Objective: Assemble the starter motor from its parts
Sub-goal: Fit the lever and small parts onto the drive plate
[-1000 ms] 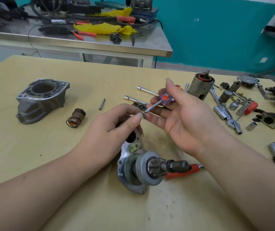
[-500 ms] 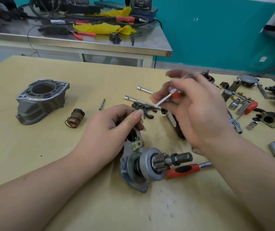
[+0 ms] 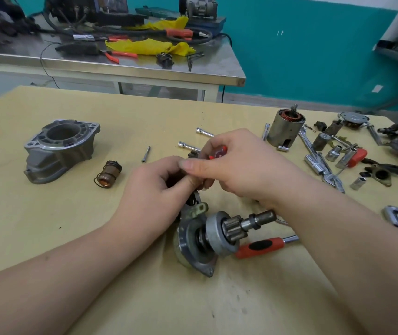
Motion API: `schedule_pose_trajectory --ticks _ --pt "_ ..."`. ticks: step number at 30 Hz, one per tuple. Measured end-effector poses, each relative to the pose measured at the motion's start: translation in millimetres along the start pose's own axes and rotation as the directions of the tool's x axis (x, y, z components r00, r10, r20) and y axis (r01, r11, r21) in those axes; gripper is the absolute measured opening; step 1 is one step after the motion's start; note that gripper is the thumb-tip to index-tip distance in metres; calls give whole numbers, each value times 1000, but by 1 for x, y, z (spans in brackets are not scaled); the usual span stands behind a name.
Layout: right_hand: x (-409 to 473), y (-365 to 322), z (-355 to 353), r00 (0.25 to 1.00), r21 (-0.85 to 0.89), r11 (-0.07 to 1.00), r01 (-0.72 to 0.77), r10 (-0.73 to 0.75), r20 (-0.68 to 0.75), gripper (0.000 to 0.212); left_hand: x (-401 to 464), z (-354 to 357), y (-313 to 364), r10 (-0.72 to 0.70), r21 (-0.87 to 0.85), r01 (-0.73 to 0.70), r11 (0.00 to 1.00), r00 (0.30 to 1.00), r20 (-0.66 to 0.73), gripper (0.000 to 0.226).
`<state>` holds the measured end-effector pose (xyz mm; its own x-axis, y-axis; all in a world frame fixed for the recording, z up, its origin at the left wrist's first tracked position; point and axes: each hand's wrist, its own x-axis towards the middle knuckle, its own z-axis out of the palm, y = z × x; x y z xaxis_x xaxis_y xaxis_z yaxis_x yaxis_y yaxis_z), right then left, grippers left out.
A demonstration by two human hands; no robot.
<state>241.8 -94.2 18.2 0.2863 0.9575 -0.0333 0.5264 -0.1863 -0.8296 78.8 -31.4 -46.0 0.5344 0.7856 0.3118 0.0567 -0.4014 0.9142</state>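
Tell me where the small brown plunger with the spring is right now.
In the head view, the plunger lies on the table's left half, between the grey housing and the left hand, touching neither.

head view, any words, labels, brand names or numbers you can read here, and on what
No text can be read.
Armature housing: no label shows.
Screwdriver handle in the right hand: no print shows.
Gear on the steel bench: too blurred to show any text.

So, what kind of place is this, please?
Probably an auto-electrical repair workshop: starter parts such as the armature, sockets and wrenches lie on the workbench, and a steel table behind holds pliers and cables.
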Motion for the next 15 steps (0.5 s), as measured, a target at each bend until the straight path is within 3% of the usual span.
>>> schedule_pose_trajectory --ticks 4,9,15 --pt "-2 -5 -10 985 -72 995 -73 83 153 33 0 -3 -2 30 39 -32 999 998 57 23" --pt "-3 0 -16 954 107 982 -156 121 274 27 -1 -5 0 49 2 -49 999 995 84 14" --pt "-2 5 -19 932 120 976 -180 130 339 23 -2 -6 1 37 -21 -34 999 991 128 13"
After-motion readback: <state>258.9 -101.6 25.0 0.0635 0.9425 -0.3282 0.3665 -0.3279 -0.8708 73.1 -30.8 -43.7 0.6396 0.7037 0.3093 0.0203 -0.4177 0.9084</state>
